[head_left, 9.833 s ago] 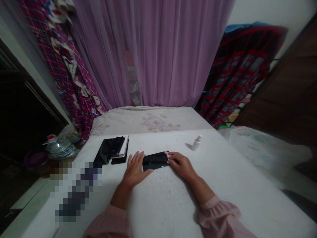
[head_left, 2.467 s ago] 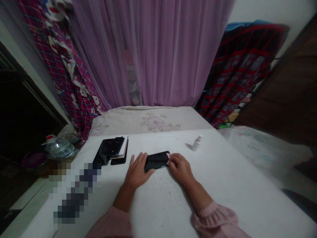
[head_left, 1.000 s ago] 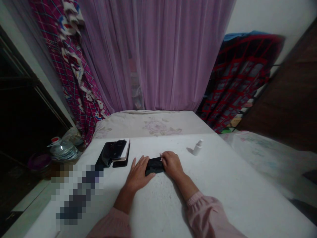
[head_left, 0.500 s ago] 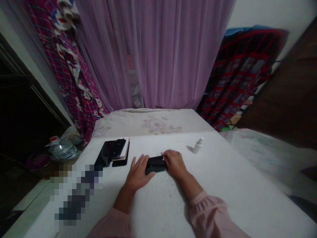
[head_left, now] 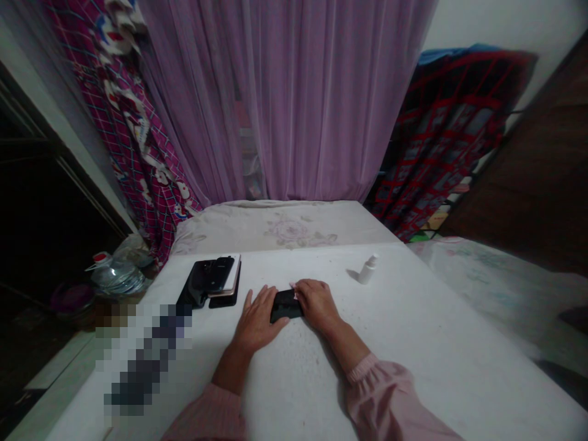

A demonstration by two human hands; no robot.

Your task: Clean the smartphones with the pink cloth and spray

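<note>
A black smartphone (head_left: 286, 305) lies flat on the white table. My left hand (head_left: 256, 318) grips its left end, with the thumb along the near edge and the fingers by the far edge. Over the phone's right part, my right hand (head_left: 318, 304) is closed on a small pink cloth (head_left: 294, 288) and presses it to the dark surface. Most of the cloth is hidden under my fingers, and the phone's right end is covered by that hand. Beyond my right hand stands a small white spray bottle (head_left: 368, 269), upright.
To the left lie several phones, among them a black one (head_left: 195, 285) and a small dark one (head_left: 219, 274) on a white one (head_left: 233, 272). A pixelated patch (head_left: 147, 358) hides something dark at the table's left. A water jug (head_left: 117, 275) stands beyond the left edge.
My right hand has slid left over the phone with the pink cloth. The left hand keeps its hold in the same place.
</note>
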